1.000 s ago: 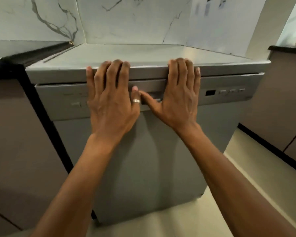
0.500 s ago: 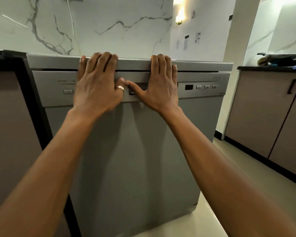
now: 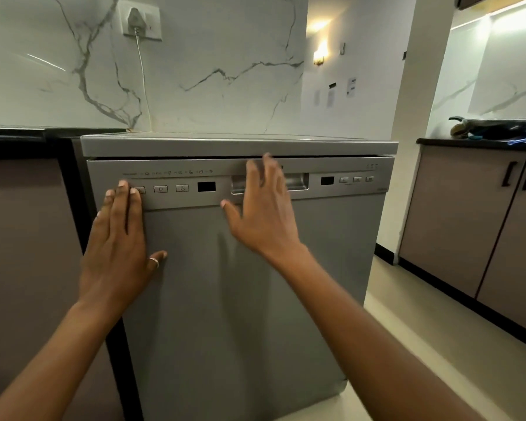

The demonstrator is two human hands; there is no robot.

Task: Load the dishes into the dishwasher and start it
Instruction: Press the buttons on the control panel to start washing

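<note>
A grey freestanding dishwasher (image 3: 225,284) fills the middle of the view with its door closed. Its control panel (image 3: 176,183) runs along the top with buttons, two dark displays and a recessed handle (image 3: 298,182). My left hand (image 3: 120,241) lies flat on the door's left side, fingers straight, fingertips touching the leftmost panel button. My right hand (image 3: 263,208) is spread in front of the handle, fingers straight and a little blurred; contact with the door cannot be told. No dishes are visible.
Brown cabinets (image 3: 22,238) adjoin the dishwasher on the left. A white power cord (image 3: 143,83) runs from a wall socket (image 3: 138,19) down behind the machine. At right, a dark counter (image 3: 480,142) carries a pan above cabinet doors with black handles. Pale floor lies at right.
Both hands have come down from the door's top edge. The left slid down-left to the first button; the right dropped to the handle. The view has lowered and tilted up.
</note>
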